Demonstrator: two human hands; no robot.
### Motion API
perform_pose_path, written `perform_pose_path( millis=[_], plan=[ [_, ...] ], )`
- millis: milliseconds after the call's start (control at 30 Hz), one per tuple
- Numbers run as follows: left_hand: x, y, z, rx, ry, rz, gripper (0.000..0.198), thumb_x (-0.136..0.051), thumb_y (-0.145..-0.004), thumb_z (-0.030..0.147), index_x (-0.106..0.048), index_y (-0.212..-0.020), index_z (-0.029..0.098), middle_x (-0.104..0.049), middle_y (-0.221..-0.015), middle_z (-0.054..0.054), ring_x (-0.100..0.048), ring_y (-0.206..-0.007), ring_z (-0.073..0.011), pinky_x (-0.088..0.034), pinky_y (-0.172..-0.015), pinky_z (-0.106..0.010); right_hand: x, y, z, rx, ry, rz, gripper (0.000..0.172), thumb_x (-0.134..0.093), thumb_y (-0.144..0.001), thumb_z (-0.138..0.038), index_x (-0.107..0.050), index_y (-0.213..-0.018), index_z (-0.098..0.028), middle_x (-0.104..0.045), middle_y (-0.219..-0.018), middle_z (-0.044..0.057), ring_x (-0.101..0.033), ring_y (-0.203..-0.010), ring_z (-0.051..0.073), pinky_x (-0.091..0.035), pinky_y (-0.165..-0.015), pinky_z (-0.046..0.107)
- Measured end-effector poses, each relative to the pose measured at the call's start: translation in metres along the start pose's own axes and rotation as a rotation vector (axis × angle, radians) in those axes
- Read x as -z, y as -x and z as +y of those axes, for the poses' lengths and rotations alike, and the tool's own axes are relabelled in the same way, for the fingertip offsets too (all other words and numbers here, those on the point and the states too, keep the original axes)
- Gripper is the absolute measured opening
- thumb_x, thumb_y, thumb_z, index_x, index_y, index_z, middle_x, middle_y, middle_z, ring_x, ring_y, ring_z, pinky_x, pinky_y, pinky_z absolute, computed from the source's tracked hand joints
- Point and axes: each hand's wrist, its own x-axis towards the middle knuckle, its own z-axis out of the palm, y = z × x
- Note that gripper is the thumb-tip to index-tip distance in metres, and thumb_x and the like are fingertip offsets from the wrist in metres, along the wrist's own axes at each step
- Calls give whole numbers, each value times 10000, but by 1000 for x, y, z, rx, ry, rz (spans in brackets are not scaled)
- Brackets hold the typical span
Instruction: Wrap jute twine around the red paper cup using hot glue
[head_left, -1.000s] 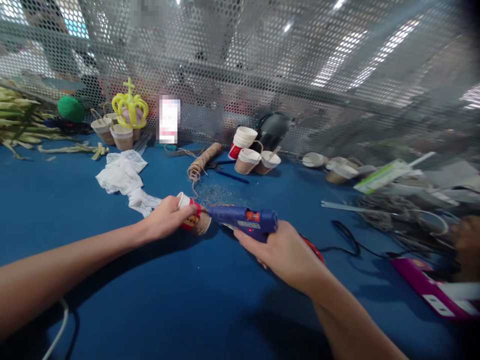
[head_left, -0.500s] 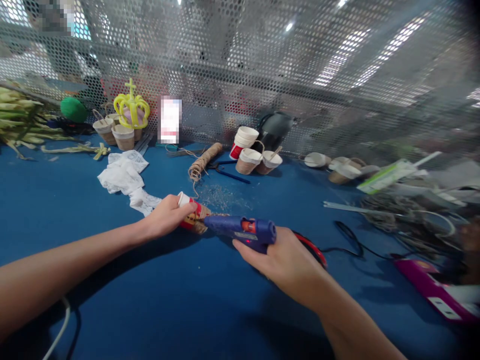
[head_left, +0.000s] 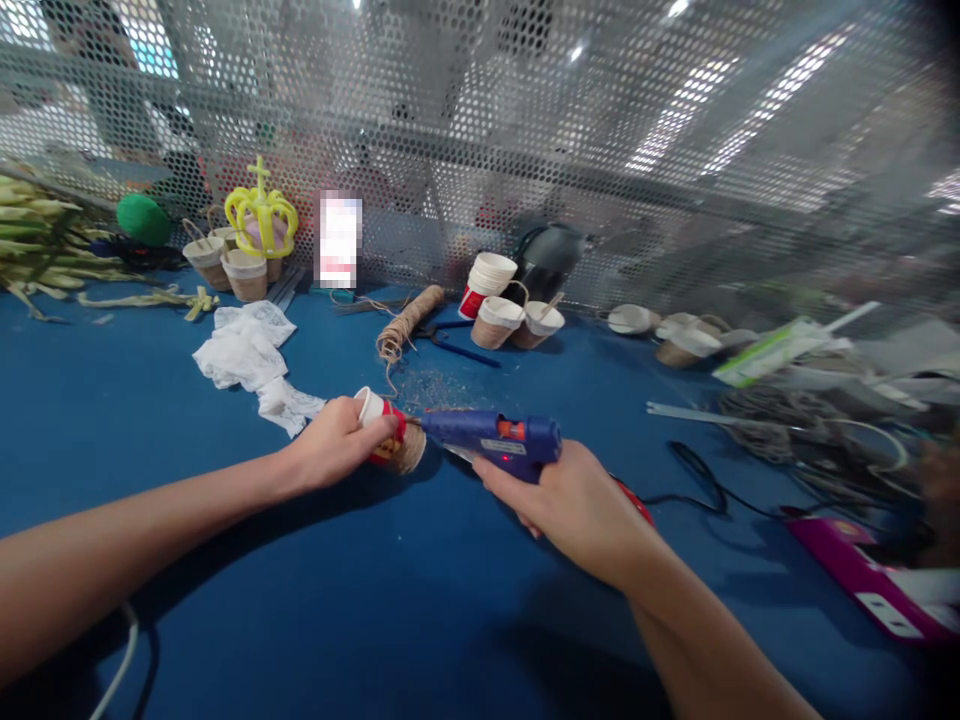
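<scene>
My left hand (head_left: pixel 335 445) grips a small red and white paper cup (head_left: pixel 384 437) lying on its side on the blue table (head_left: pixel 300 600), its lower part wrapped in brown twine. My right hand (head_left: pixel 577 500) holds a blue hot glue gun (head_left: pixel 491 438) by its handle. The gun's nozzle points left and touches the cup just above the twine wrap. A red light glows on the gun's body.
A twine spool (head_left: pixel 409 320), white lace cloth (head_left: pixel 247 355) and several twine-wrapped cups (head_left: pixel 510 320) lie behind the hands. A yellow crown (head_left: pixel 260 215) and more cups stand at back left before the perforated metal screen. Cables, sticks and a purple box (head_left: pixel 862 580) crowd the right.
The glue gun dipped lower half a second ago and has risen again, nozzle back against the cup. My left hand has turned the cup slightly.
</scene>
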Motion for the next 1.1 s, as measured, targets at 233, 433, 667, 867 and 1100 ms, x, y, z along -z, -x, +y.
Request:
perform_pose_path(
  millis=[233,433,667,867,1100],
  plan=[
    [-1,1,-3,-79,-54,-11,349,-406,-744,416,-544,-613,123,-491,-517,8,-418,-482,-102,-297,-445,-214,1,-3,2,-18,-64,-43,329,-491,-724,-388,-407,-473,-194,-412,-337,-52,-405,-326,84,-360,-371,205],
    [-2,3,-2,-99,-70,-7,344,-416,-747,404,-536,-593,121,-492,-520,4,-429,-495,-103,-315,-455,-206,0,-6,2,-24,-91,-60,391,-480,-734,-392,-355,-415,-203,-402,-328,-43,-410,-331,84,-380,-393,207],
    [0,-1,-2,-42,6,-3,309,-426,-731,369,-576,-669,105,-524,-536,1,-438,-481,-105,-311,-438,-209,-1,-3,3,-40,-29,-27,352,-509,-710,-365,-382,-424,-203,-403,-307,-48,-399,-309,84,-354,-368,209],
    [1,-4,0,-20,70,-9,303,-432,-715,364,-587,-663,109,-527,-532,6,-422,-467,-97,-290,-425,-208,0,3,-1,27,10,6,283,-530,-683,-298,-394,-454,-203,-392,-310,-59,-368,-307,75,-313,-336,205],
    [1,-5,0,5,74,32,296,-429,-711,343,-590,-638,106,-530,-503,1,-413,-451,-94,-271,-400,-203,-3,8,-1,83,-15,10,267,-542,-656,-278,-376,-465,-194,-318,-364,-71,-258,-338,50,-237,-305,192]
  ],
)
